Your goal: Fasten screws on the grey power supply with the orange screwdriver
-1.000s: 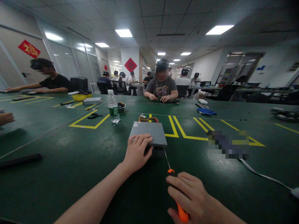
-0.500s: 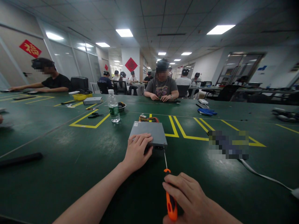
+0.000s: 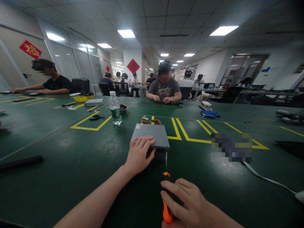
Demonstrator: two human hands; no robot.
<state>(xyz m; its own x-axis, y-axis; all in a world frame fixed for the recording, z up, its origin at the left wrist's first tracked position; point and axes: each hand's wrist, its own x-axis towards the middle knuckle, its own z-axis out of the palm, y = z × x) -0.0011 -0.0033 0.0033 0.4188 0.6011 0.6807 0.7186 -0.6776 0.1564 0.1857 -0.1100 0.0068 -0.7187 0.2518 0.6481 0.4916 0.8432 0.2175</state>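
A grey metal computer power supply [image 3: 154, 133] lies on the green table, its bundle of coloured cables [image 3: 152, 121] at the far side. My left hand [image 3: 141, 152] grips its near left part, fingers across the top and thumb down by the front face. In my right hand [image 3: 182, 201] is an orange-and-black screwdriver [image 3: 167, 210], fingers closed round the handle. Its thin shaft points away from me to the near right corner of the power supply. Whether the tip sits in a screw is too small to tell.
A water bottle [image 3: 115, 109] stands left of the power supply, before a bowl [image 3: 123, 109]. Blue gloves [image 3: 210, 113] lie at the back right, a black bar [image 3: 21, 162] at the left. A co-worker [image 3: 163, 85] sits opposite. Yellow tape [image 3: 197, 139] marks the table.
The screwdriver's handle has swung a little left with my right hand, so its shaft is straighter. My left hand and the power supply stay put. A dark object now shows at the right edge.
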